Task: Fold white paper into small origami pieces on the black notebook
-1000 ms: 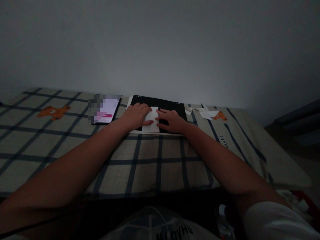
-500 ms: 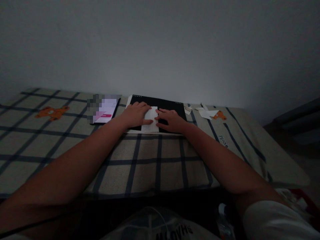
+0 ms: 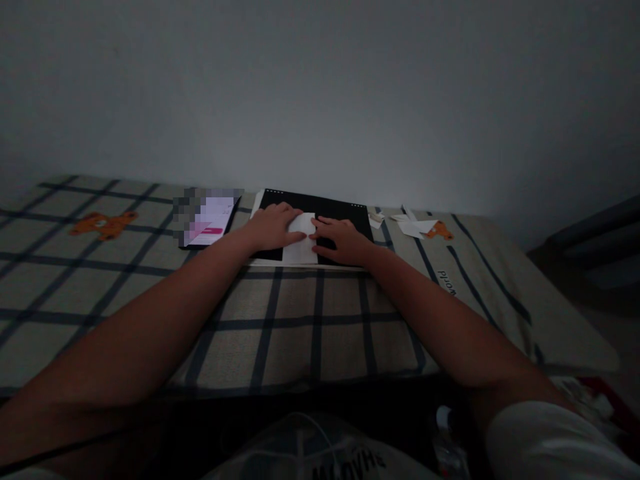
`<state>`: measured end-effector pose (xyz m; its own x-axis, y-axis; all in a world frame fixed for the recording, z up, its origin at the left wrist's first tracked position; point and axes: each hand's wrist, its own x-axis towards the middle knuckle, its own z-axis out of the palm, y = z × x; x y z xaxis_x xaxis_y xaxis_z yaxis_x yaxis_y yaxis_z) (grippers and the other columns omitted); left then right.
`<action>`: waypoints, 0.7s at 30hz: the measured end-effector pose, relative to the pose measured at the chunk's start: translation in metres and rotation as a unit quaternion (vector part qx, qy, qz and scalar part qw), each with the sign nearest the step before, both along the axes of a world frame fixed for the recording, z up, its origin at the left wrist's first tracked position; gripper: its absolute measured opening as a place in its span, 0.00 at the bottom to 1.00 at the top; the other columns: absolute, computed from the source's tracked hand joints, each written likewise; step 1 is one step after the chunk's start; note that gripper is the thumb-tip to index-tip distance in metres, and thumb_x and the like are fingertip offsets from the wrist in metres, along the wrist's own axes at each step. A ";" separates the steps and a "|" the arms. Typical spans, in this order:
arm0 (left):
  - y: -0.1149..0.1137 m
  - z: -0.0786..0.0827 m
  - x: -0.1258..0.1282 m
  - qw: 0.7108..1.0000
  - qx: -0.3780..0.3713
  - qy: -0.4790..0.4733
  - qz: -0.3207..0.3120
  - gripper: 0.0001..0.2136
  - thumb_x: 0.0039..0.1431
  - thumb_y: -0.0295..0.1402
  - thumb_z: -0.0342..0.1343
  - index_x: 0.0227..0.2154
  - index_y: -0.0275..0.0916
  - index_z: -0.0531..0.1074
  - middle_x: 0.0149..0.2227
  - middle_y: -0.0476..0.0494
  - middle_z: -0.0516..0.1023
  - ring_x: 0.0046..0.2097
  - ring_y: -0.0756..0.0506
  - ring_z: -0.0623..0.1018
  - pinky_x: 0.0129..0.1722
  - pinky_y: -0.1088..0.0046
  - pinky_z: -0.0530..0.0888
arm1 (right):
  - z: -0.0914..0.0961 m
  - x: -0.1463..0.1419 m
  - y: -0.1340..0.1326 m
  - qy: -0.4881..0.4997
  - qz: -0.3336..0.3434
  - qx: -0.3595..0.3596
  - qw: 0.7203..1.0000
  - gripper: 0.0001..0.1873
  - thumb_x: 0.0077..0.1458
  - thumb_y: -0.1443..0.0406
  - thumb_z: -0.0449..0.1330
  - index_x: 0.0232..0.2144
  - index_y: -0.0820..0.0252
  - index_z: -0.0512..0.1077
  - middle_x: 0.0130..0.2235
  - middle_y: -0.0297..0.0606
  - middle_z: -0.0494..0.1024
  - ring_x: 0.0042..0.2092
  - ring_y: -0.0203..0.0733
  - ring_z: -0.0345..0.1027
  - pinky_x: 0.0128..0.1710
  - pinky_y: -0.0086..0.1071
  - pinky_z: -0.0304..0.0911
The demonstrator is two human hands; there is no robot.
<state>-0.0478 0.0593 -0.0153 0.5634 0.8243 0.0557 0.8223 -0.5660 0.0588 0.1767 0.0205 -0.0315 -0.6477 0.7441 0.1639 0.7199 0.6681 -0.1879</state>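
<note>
A strip of white paper (image 3: 299, 251) lies flat on a black-covered pad (image 3: 340, 211) that has small holes along its far edge. My left hand (image 3: 274, 228) rests on the left side of the paper, palm down, its fingers stretched away from me and the thumb pointing right across the strip. On the other side, the fingertips of my right hand (image 3: 345, 241) touch the paper's right edge, with fingers spread. Neither hand grips the paper.
A tablet (image 3: 215, 217) with a lit screen lies left of the pad. Torn white paper pieces (image 3: 414, 228) are at the right. All rest on a checked cloth (image 3: 295, 300) against a grey wall (image 3: 320, 100). Below the near edge stands a clear bottle (image 3: 447, 440).
Almost nothing differs. Both hands keep their places on the paper, and the view has shifted very slightly.
</note>
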 end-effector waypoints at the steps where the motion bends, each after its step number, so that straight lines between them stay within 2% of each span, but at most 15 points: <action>1: 0.001 -0.002 0.000 1.000 0.003 -0.016 0.006 0.27 0.64 0.48 0.43 0.63 0.43 0.62 0.57 0.39 0.69 0.57 0.38 0.68 0.54 0.62 0.66 | 0.000 0.000 0.000 0.001 0.000 0.001 1.000 0.20 0.62 0.56 0.55 0.53 0.58 0.71 0.66 0.49 0.60 0.68 0.54 0.50 0.58 0.55 0.54; 4: 0.003 -0.007 0.003 0.997 0.029 -0.059 0.034 0.24 0.69 0.43 0.36 0.58 0.42 0.69 0.51 0.40 0.74 0.53 0.41 0.72 0.50 0.65 0.68 | 0.001 0.000 0.000 0.000 0.000 -0.001 1.000 0.20 0.62 0.57 0.55 0.53 0.58 0.71 0.66 0.49 0.60 0.68 0.55 0.50 0.58 0.55 0.53; 8: 0.004 -0.012 0.006 0.995 0.066 -0.049 0.052 0.22 0.69 0.41 0.39 0.55 0.42 0.73 0.46 0.39 0.76 0.50 0.41 0.74 0.47 0.65 0.70 | 0.001 -0.001 0.000 -0.001 -0.004 -0.011 1.000 0.20 0.62 0.56 0.55 0.52 0.57 0.71 0.67 0.49 0.60 0.68 0.55 0.49 0.59 0.56 0.52; 14: 0.002 -0.008 0.006 0.997 0.064 -0.006 0.053 0.22 0.68 0.44 0.41 0.58 0.46 0.70 0.49 0.41 0.75 0.51 0.41 0.74 0.45 0.66 0.68 | 0.001 -0.001 -0.001 0.002 -0.004 -0.009 1.000 0.20 0.62 0.56 0.55 0.53 0.57 0.71 0.66 0.48 0.60 0.68 0.53 0.49 0.59 0.55 0.52; 21: -0.002 -0.001 0.004 0.998 0.051 0.024 0.038 0.23 0.68 0.45 0.42 0.61 0.45 0.66 0.50 0.39 0.74 0.52 0.39 0.73 0.45 0.65 0.67 | -0.001 0.000 0.000 0.001 0.001 0.000 1.000 0.20 0.62 0.56 0.54 0.52 0.57 0.71 0.66 0.48 0.61 0.68 0.55 0.50 0.58 0.56 0.53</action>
<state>-0.0435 0.0576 -0.0159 0.5030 0.8566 0.1151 0.8639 -0.5024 -0.0365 0.1764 0.0209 -0.0326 -0.6493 0.7424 0.1649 0.7180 0.6699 -0.1890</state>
